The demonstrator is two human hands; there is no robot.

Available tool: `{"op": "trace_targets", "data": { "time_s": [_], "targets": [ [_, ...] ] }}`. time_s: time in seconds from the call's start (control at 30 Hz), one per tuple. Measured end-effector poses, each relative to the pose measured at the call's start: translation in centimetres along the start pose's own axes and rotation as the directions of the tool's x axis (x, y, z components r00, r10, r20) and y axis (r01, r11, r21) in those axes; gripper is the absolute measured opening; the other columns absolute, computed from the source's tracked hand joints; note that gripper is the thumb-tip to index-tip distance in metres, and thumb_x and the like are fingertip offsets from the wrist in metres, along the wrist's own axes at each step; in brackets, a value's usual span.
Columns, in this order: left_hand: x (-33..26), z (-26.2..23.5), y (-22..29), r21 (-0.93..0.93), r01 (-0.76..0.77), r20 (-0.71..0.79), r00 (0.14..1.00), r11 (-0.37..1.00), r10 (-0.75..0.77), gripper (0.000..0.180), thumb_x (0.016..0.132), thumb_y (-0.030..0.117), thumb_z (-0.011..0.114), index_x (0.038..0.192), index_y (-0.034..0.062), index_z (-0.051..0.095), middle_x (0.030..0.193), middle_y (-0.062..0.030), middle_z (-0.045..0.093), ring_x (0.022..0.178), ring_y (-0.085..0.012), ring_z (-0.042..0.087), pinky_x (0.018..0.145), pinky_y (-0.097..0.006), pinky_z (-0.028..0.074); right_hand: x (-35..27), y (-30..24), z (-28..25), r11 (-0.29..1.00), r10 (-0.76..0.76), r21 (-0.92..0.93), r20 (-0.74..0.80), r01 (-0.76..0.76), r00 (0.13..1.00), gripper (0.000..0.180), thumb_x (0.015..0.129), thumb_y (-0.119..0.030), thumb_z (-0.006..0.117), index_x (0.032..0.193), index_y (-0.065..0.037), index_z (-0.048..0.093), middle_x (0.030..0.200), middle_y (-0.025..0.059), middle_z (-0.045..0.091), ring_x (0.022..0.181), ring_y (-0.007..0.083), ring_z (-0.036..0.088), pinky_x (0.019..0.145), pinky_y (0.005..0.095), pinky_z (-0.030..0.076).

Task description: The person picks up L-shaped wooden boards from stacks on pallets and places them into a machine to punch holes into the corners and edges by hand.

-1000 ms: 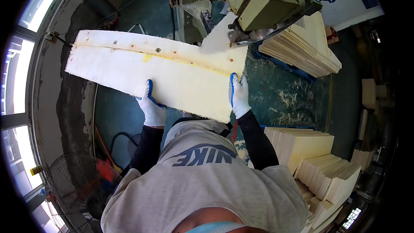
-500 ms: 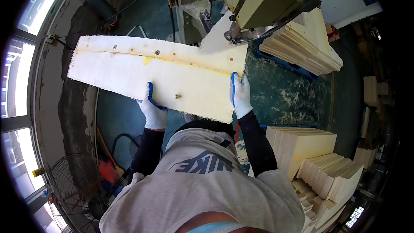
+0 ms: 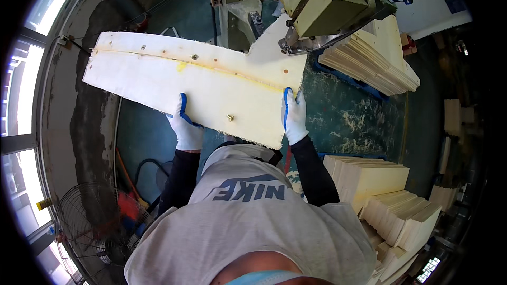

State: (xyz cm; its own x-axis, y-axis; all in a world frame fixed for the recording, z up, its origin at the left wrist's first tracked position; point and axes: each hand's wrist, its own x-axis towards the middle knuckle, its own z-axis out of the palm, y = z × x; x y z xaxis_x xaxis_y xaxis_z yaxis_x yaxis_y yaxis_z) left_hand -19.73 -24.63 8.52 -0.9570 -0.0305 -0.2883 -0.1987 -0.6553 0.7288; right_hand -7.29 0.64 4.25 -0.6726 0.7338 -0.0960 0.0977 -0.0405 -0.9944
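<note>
Brass-coloured fitting (image 3: 231, 118) has shifted toward three o'clock on the pale board (image 3: 211, 95).
Gloved hands grip the board, left hand (image 3: 186, 131) at six, right hand (image 3: 296, 119) at four; it spans eleven o'clock from the torso (image 3: 253, 227).

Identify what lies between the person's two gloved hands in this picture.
In the head view, a small brass-coloured metal fitting lies on the plywood board, between the left hand and the right hand.
</note>
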Motion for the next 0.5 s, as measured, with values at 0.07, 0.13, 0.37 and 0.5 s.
{"op": "trace_targets", "data": {
  "time_s": [0.07,0.13,0.37,0.5],
  "targets": [
    [-0.3,0.4,0.1,-0.001,-0.004,0.036,0.999,1.0,0.004,0.05,0.098,0.008,0.061,0.144,0.0126,0.041,0.134,-0.0084,0.055,0.118,-0.0242,0.059,0.1,-0.042,0.054,0.2,0.1,-0.5,0.994,0.05,0.099,0.02,-0.052,0.999,0.037,0.103,-0.021,0.057,0.13,0.004,0.052,0.12,0.0099,0.062,0.109,0.0166,0.057,0.098,0.0318,0.044],
    [0.0,-0.5,-0.2,0.011,-0.034,0.043,0.999,0.999,0.033,0.05,0.098,0.008,0.062,0.143,0.0125,0.042,0.133,-0.0085,0.055,0.118,-0.0242,0.059,0.1,-0.041,0.054,-0.7,-0.9,0.3,0.996,-0.009,0.09,-0.043,0.013,0.999,0.041,0.101,-0.017,0.061,0.134,0.003,0.049,0.125,0.0095,0.059,0.111,0.0163,0.055,0.1,0.0318,0.044],
    [0.3,-1.8,-1.2,-0.009,-0.126,-0.057,0.99,0.992,0.125,0.05,0.094,0.002,0.066,0.139,0.0039,0.046,0.128,-0.0111,0.06,0.11,-0.023,0.063,0.093,-0.038,0.055,-2.9,-9.7,3.1,0.553,-0.588,-0.439,0.396,0.708,0.705,0.05,0.084,-0.02,0.077,0.129,-0.006,0.059,0.125,0.0132,0.057,0.117,0.0305,0.052,0.1,0.0445,0.043],
    [0.5,-1.1,-1.1,-0.02,-0.154,-0.003,0.988,0.988,0.154,0.05,0.094,0.002,0.065,0.139,0.0027,0.045,0.129,-0.0118,0.059,0.111,-0.0233,0.063,0.096,-0.038,0.055,-2.1,-8.7,7.0,0.299,-0.44,-0.436,0.726,0.849,0.528,0.038,0.083,-0.038,0.073,0.116,-0.021,0.072,0.117,0.0045,0.062,0.111,0.0287,0.053,0.096,0.0451,0.043]
  ]
}}
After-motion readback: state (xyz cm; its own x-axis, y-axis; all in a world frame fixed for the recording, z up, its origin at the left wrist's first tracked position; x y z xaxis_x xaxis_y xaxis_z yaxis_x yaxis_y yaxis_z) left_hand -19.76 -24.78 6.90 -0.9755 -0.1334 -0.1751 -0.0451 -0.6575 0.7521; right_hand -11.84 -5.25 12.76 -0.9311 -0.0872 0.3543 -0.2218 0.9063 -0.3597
